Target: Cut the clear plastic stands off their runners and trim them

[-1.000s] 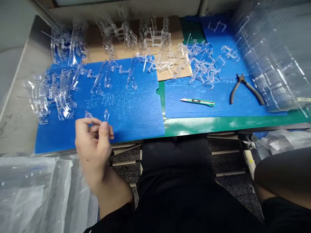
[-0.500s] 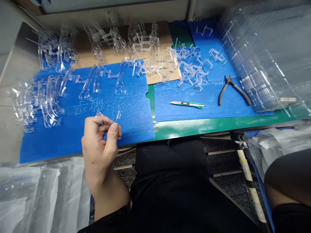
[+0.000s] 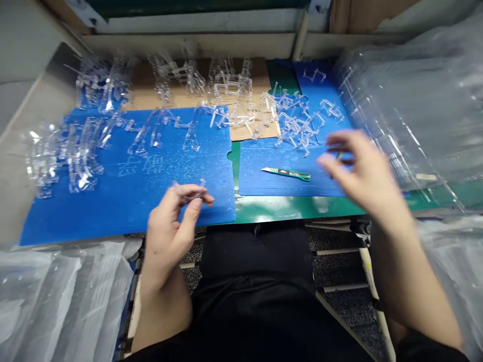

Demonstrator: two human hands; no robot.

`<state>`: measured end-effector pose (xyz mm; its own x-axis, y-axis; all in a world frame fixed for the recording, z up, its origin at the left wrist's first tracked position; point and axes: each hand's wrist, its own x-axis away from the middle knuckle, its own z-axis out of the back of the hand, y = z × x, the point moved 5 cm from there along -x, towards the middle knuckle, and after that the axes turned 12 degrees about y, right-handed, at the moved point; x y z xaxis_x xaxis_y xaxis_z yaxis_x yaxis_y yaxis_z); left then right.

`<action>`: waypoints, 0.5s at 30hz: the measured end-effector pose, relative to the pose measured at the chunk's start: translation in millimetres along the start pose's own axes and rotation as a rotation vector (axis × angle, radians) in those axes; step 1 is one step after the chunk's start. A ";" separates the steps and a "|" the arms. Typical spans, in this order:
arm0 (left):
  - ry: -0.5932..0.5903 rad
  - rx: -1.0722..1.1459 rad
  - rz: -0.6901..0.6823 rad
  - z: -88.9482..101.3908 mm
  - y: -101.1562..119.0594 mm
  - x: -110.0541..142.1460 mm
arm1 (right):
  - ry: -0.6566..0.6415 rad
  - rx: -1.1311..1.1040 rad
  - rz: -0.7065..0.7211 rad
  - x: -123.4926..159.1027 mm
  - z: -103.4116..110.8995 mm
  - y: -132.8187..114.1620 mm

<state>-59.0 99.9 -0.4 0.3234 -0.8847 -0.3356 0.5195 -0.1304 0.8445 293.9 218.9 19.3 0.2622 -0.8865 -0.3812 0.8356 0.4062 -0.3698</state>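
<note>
My left hand (image 3: 173,221) is closed in a pinch on a small clear plastic part (image 3: 194,195), above the front of the left blue sheet (image 3: 151,201). Most of that part hides behind the fingers. On the right, my right hand (image 3: 358,171) is blurred, its thumb and curled fingers apart, over the spot where the pliers lay. A small dark bit shows in the gap of that hand; the pliers themselves are covered. To the left of it lies a green utility knife (image 3: 287,174), blade tip out, on the right blue sheet (image 3: 264,187).
Clear curved plastic parts (image 3: 81,156) stand in rows at the left. A tangle of clear plastic pieces (image 3: 296,120) lies at centre right, partly on brown cardboard (image 3: 241,133). Clear plastic boxes (image 3: 415,110) stand at the right. Wrapped sheets (image 3: 56,301) are below the table's left edge.
My right hand has come up from the lower right and now covers the pliers. My left hand has shifted a little right, keeping the clear plastic part. The view has shifted slightly.
</note>
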 end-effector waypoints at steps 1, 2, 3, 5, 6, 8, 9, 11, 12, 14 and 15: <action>-0.024 0.025 0.015 -4.0 1.3 2.0 | -0.048 0.052 0.037 -0.8 -16.8 -6.8; -0.048 0.060 0.040 -8.3 2.8 4.2 | -0.095 0.110 0.072 -0.4 -34.9 -13.9; -0.066 0.110 0.074 -12.7 4.4 6.8 | -0.132 0.163 0.102 0.9 -52.4 -20.8; -0.111 0.266 0.160 -23.2 7.9 13.3 | -0.161 0.213 0.134 3.4 -78.9 -32.1; -0.151 0.373 0.210 -29.7 9.7 17.4 | -0.160 0.198 0.137 4.1 -86.8 -35.8; -0.244 0.606 0.304 -42.8 13.5 27.2 | -0.159 0.171 0.126 4.9 -93.3 -38.6; -0.281 0.706 0.338 -48.2 15.2 32.1 | -0.155 0.153 0.108 5.5 -92.6 -38.4; -0.314 0.836 0.376 -54.9 16.9 40.8 | -0.146 0.089 0.057 9.6 -86.4 -39.1; -0.316 0.864 0.381 -56.4 17.0 44.4 | -0.144 0.045 0.031 13.7 -81.9 -41.4; -0.317 0.864 0.367 -56.9 16.5 49.9 | -0.156 -0.065 -0.008 26.3 -71.9 -52.8; -0.327 0.842 0.358 -56.4 16.1 51.9 | -0.183 -0.174 -0.038 34.4 -67.1 -61.4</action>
<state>10.8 77.2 -27.7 0.0505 -0.9984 0.0246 -0.3439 0.0057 0.9390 219.2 178.3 -28.0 0.3285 -0.9207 -0.2108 0.7551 0.3900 -0.5270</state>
